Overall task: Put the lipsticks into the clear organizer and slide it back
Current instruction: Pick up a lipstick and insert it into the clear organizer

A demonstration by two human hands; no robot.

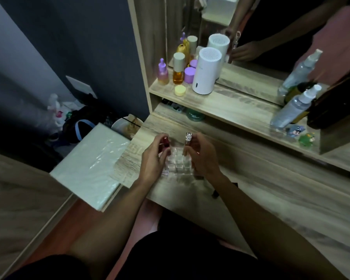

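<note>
A clear organizer (177,164) with a grid of square cells sits on the wooden vanity top (251,190), between my two hands. My left hand (153,158) is at its left side and pinches a dark red lipstick (165,141) above the back-left cells. My right hand (203,158) is at its right side and holds a slim clear-capped lipstick (188,140) upright over the back-right cells. The lower ends of both lipsticks are hidden by my fingers.
A raised shelf (230,107) behind holds purple and amber bottles (178,69), a white cylinder device (206,70), spray bottles (295,106) and small figurines (297,131). A mirror stands above it. A plastic-wrapped white box (91,164) lies left of the table edge.
</note>
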